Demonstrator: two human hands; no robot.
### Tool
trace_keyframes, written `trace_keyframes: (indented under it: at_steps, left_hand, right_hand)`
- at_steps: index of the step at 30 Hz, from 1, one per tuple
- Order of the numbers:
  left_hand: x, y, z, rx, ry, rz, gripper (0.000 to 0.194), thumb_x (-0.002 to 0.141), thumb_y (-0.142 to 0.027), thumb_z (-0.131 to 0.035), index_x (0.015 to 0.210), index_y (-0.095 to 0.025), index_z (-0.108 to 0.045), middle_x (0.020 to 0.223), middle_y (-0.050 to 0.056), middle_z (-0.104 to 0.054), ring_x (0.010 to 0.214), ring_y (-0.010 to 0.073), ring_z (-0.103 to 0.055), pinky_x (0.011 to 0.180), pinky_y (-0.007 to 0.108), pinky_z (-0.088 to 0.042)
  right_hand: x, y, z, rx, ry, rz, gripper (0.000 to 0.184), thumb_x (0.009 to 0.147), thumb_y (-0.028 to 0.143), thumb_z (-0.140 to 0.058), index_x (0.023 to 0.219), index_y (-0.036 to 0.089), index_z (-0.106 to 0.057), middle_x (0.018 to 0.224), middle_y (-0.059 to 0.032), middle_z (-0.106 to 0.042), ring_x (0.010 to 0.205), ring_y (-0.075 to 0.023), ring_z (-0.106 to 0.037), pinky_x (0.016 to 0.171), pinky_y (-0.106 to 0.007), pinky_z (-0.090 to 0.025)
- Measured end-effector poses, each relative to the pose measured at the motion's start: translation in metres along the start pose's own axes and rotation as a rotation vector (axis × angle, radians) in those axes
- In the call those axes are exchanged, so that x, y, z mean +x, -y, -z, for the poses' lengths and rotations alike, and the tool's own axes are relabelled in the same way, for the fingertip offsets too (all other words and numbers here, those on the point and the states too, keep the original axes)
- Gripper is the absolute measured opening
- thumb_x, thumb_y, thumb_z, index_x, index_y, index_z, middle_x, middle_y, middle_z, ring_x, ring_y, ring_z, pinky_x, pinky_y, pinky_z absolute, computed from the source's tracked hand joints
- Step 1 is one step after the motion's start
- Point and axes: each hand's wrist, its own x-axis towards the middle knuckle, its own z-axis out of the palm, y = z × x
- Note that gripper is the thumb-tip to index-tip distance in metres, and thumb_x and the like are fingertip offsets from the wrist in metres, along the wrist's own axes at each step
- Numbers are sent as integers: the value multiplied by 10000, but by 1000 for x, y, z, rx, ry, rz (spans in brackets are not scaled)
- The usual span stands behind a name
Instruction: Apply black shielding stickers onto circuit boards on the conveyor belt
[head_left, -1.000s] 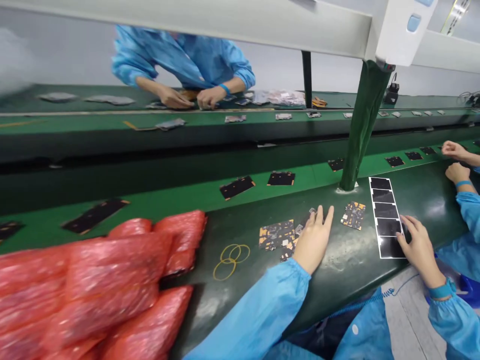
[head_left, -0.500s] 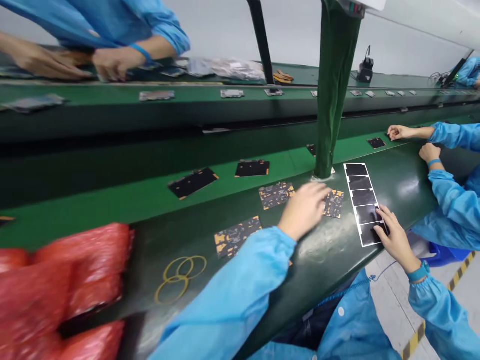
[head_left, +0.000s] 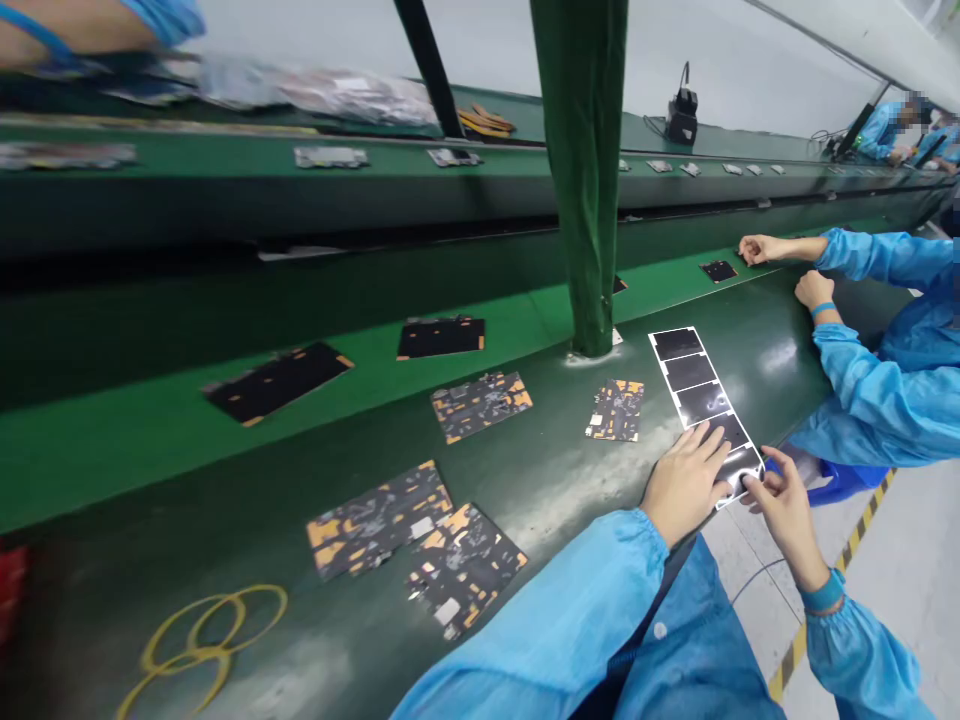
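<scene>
A white-edged strip of black rectangular stickers [head_left: 684, 374] lies on the dark green bench, its near end bent up slightly. My left hand [head_left: 686, 480] rests flat across the lower part of the strip, fingers stretched out. At the near right corner, my right hand [head_left: 784, 505] pinches the strip's end between thumb and fingers; whether one sticker or the backing is gripped, I cannot tell. Left of the hands lies a small circuit board [head_left: 615, 410] with orange patches. Further left are another board [head_left: 481, 405] and two boards touching each other, one [head_left: 379, 520] beside the nearer one [head_left: 469, 570].
Yellow rubber bands [head_left: 202, 640] lie at the lower left. Black-faced boards [head_left: 441, 338] sit on the bright green belt [head_left: 135, 445]. A green-wrapped post [head_left: 585, 200] rises behind the bench. A co-worker's hands [head_left: 761, 248] are at the right, above a blue bin [head_left: 840, 482].
My left hand has moved right, from over the small board onto the sticker strip. My right hand has closed on the strip's near corner. The view has swung right.
</scene>
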Motion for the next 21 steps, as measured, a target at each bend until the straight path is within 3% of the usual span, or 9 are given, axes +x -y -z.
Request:
trace_keyframes:
  at_steps: [3,6,8,10,12,14,16,19,21]
  left_hand:
    - [0,-5,9,-24,-21,-23,538,1009,-355,-654,1499,-148,-573,1631,163,-511,1536,337,-463,1250,500,-430]
    - [14,-14,38,-53,-146,-61,566,1002,-214,-582,1562,-192,-506,1696,141,-420,1589,329,-372,1282,543,-372]
    - [30,-21,67,-96,-181,-101,599,964,-166,-593,1555,-219,-515,1647,127,-498,1557,322,-420,1290,576,-343]
    - [46,-29,98,-183,-152,-113,472,948,-160,-616,1411,-239,-651,1387,90,-724,1333,293,-640,1199,542,-464]
    - [60,-34,125,-312,-176,-84,265,946,-157,-628,1146,-253,-772,1070,25,-816,1025,233,-746,1016,438,-582]
    - [68,-35,145,-471,-318,-13,174,934,-155,-642,967,-241,-789,941,2,-812,874,190,-739,879,354,-599]
    - [72,-28,153,-633,-493,74,123,906,-171,-673,936,-218,-783,927,11,-804,836,170,-730,828,312,-596]
    - [75,-4,144,-803,-611,277,158,889,-230,-688,1018,-176,-760,934,43,-785,769,162,-721,707,279,-607]
    - [73,15,127,-826,-604,418,249,908,-264,-658,1116,-145,-728,970,79,-778,732,174,-724,632,288,-614]
  right_hand:
    - [-2,9,6,175,-84,-33,611,816,531,-813,1289,211,-594,820,-12,-728,550,-162,-635,514,-288,-537]
    - [6,38,41,88,-88,152,378,884,445,-768,1183,222,-709,888,-28,-721,537,-119,-545,493,-271,-477]
    - [14,68,69,-42,-38,325,277,936,368,-732,1178,238,-765,843,-12,-689,586,-127,-551,560,-284,-502]
    - [23,103,90,-100,-26,452,285,952,314,-728,1228,260,-775,922,-30,-714,728,-158,-644,665,-302,-552]
    - [33,134,98,5,-162,525,418,946,303,-751,1361,281,-711,1054,-45,-748,899,-192,-717,814,-344,-603]
    - [43,154,93,196,-312,577,539,967,349,-732,1488,314,-597,1246,-67,-733,1085,-225,-730,952,-405,-607]
    - [53,158,77,369,-327,566,559,1006,437,-661,1539,357,-512,1380,-78,-678,1168,-238,-722,988,-438,-608]
    - [63,136,40,430,-24,359,681,947,459,-720,1563,374,-442,1287,-73,-712,1040,-231,-759,899,-421,-641]
    - [67,114,14,381,194,195,791,863,386,-798,1565,320,-441,1014,-27,-757,859,-209,-759,799,-379,-644]
